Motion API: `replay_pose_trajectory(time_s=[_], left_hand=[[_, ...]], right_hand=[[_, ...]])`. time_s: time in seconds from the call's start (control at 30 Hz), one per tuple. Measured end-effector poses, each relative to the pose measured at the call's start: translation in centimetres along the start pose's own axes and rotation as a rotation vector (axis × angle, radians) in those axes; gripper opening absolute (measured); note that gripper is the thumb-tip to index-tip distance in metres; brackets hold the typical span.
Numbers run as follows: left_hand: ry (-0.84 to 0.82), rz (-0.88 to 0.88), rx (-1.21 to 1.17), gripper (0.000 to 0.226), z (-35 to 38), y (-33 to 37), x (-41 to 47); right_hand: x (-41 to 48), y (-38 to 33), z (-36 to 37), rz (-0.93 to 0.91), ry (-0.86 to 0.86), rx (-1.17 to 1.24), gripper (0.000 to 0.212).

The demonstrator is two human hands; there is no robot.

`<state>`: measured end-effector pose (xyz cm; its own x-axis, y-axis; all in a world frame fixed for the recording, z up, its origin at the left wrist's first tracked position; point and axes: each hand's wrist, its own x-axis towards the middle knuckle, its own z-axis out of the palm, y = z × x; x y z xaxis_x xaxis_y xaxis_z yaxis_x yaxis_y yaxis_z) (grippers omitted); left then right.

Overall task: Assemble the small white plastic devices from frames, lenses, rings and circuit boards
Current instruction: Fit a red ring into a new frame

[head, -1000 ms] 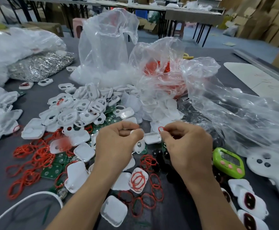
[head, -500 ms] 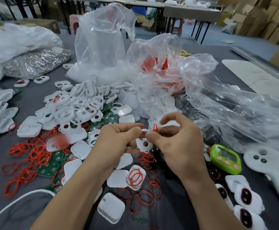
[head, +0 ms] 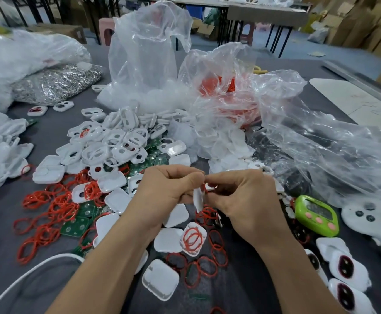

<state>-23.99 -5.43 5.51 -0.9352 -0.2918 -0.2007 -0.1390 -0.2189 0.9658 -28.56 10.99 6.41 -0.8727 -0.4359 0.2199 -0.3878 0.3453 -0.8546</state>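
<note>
A second ago a small gap separates the left hand and right hand; now their fingertips meet. The white frame, earlier held face-up, now hangs edge-on between them, with the red ring pinched at its top edge.

Dark grey table all over. There's a big heap of plain white plastic frames left of centre, bright red rubber rings scattered near left, and green circuit boards with pale round spots peeking through. The small white plastic frame in the middle has a thin red rubber ring at its top. Near right: a lime green timer with pink buttons and a greyish screen, and finished white devices with dark lenses rimmed in deep red. Far side: see-through plastic bags, one showing orange-red, and a glittery silver bag far left.
</note>
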Motion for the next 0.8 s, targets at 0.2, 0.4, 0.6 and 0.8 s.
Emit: replay_pose_trajectory(time_s=[0.2,0.4,0.6,0.8], left_hand=[[-0.023,0.074,0.134,0.037,0.16,-0.09,-0.36],[-0.054,0.064,0.06,0.044,-0.49,0.34,-0.17],[-0.085,0.106,0.066,0.044,-0.64,-0.11,-0.11],[-0.021,0.161,-0.01,0.041,-0.68,-0.43,-0.1]], right_hand=[[-0.11,0.75,0.86,-0.119,0.118,-0.263,0.039],[-0.05,0.74,0.6,-0.097,0.128,-0.084,0.03],[0.07,0.49,0.29,-0.134,0.14,-0.106,0.019],[0.05,0.2,0.69,-0.163,0.088,-0.124,0.032]])
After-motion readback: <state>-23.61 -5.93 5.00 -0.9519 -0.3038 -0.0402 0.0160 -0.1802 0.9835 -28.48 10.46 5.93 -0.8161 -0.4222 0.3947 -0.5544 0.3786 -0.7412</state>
